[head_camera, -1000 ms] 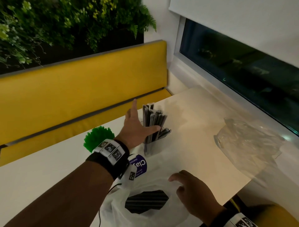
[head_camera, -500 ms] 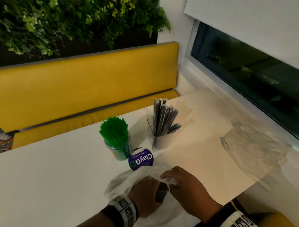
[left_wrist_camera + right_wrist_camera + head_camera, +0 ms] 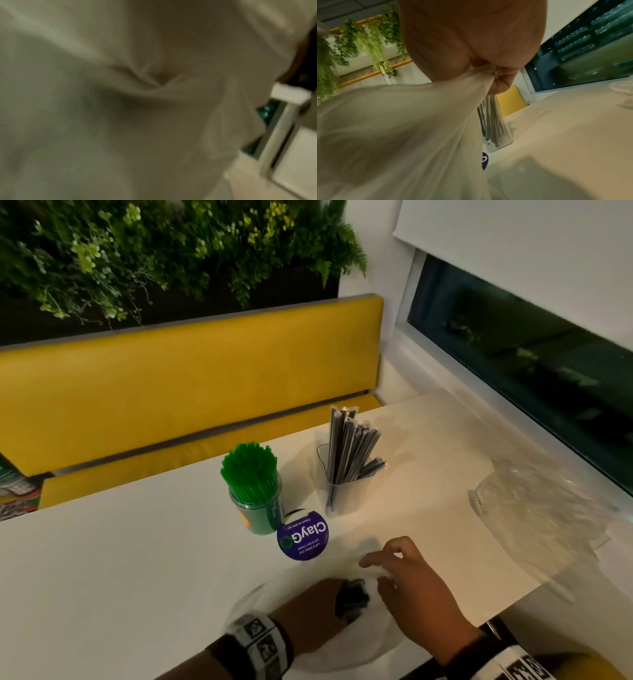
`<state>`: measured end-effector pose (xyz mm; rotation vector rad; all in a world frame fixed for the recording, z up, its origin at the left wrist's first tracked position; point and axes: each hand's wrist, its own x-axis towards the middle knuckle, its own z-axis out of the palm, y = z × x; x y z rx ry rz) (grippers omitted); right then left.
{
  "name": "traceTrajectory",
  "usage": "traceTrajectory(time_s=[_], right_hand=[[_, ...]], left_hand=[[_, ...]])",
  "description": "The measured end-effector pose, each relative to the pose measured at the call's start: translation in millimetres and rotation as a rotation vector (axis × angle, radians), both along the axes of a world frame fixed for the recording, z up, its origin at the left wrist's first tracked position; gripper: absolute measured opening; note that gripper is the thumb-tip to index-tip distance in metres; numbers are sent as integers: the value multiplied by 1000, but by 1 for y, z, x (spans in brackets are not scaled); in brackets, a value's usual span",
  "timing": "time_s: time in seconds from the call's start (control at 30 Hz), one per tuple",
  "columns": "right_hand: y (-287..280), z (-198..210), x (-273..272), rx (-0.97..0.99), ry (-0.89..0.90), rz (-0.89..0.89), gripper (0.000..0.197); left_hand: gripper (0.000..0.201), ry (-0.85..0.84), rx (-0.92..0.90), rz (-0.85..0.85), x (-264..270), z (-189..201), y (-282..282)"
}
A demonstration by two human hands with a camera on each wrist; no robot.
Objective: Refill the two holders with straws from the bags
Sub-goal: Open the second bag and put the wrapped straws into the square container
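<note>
A white plastic bag [image 3: 359, 642] lies at the table's near edge. My left hand [image 3: 315, 607] is inside its mouth and grips a bundle of black wrapped straws [image 3: 352, 597]. My right hand [image 3: 383, 573] pinches the bag's rim and holds it up; the right wrist view shows this pinch by my right hand [image 3: 488, 73] on the bag [image 3: 402, 128]. Behind stand a clear holder [image 3: 342, 494] with black straws [image 3: 349, 446] and a green holder [image 3: 258, 515] packed with green straws [image 3: 248, 467]. The left wrist view shows only blurred bag plastic [image 3: 120, 108].
A round purple ClayGo sign [image 3: 303, 537] stands between the holders and the bag. A crumpled clear bag [image 3: 534, 508] lies at the right by the window. The white table [image 3: 102, 577] ends at a yellow bench [image 3: 188, 392] behind.
My left hand has left the clear holder and gone down into the white bag, where it now grips straws. My right hand has taken hold of the bag's rim.
</note>
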<state>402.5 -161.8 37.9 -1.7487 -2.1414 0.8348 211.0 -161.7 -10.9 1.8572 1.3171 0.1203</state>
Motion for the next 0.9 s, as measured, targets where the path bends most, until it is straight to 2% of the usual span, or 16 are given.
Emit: traceTrajectory(time_s=[0.07, 0.2, 0.27, 0.33, 0.4, 0.5, 0.6, 0.77, 0.9], right_hand=[[4, -3, 7, 3, 4, -42, 45], [9, -5, 11, -30, -11, -46, 48], [10, -7, 11, -38, 11, -51, 57], [10, -10, 11, -73, 18, -54, 57], [9, -11, 10, -126, -19, -58, 48], [7, -11, 9, -147, -10, -67, 44], [9, -9, 11, -162, 15, -57, 46], [13, -10, 18, -163, 11, -75, 39], [19, -12, 22, -143, 11, -85, 36]], left_hand=[[36, -114, -48, -8, -5, 24, 2], [19, -320, -140, -82, -15, 75, 9], [22, -483, -130, -80, -14, 108, 15], [20, -665, -36, 21, -13, 145, 30], [16, -860, 152, 234, -13, 181, 57], [12, -1055, 373, 495, -9, 208, 110], [10, -1089, 417, 671, 7, 190, 158], [25, -852, 333, 757, 32, 114, 195], [30, -667, 361, 735, 35, 77, 206]])
